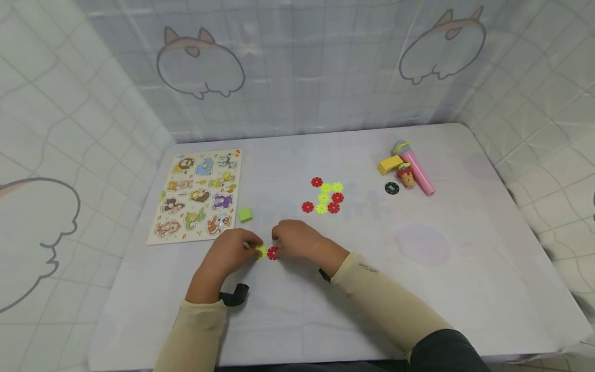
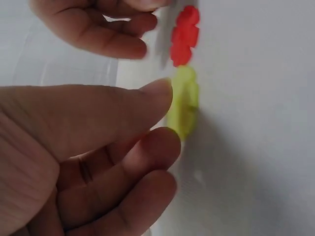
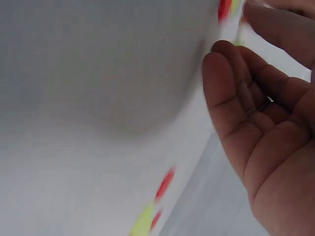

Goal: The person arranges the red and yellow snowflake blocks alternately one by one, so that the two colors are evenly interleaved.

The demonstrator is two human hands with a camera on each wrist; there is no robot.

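My left hand [image 1: 232,251] pinches a yellow-green notched plastic disc [image 2: 184,105] between thumb and forefinger, low over the white tabletop. A red notched disc [image 2: 185,35] adjoins it, edge to edge; whether the two are slotted together cannot be told. Close to the red disc is my right hand [image 1: 297,240], its fingers loosely bent. In the right wrist view, a gap separates that hand's thumb and fingers [image 3: 221,83], and no piece shows between them. Farther up the table lies a loose group of red discs [image 1: 338,198] and yellow-green discs [image 1: 324,198].
An animal puzzle board [image 1: 195,199] lies at the left, with a green block [image 1: 245,214] beside it. At the back right are a pink toy microphone [image 1: 417,170], a yellow block [image 1: 389,165], a small figurine [image 1: 406,175] and a black round chip [image 1: 392,188].
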